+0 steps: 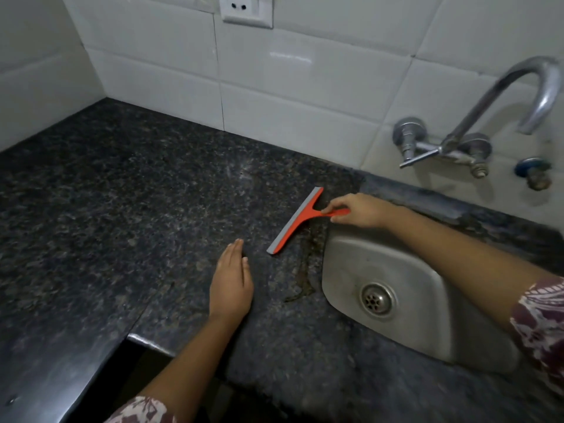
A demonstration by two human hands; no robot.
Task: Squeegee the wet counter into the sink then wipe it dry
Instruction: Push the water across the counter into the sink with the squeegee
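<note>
An orange squeegee (297,219) with a grey rubber blade lies on the dark speckled granite counter (122,193), just left of the steel sink (396,288). My right hand (358,210) is closed around its orange handle, reaching across the sink's back corner. My left hand (232,280) rests flat on the counter, fingers together, a little in front and to the left of the blade's near end. A thin wet streak (302,279) runs along the counter beside the sink's left rim.
A chrome wall tap (476,126) arches over the sink at the right. White tiled walls meet in a corner at the back left, with a socket (247,9) above. The counter steps down to a lower slab (61,346) at the front left.
</note>
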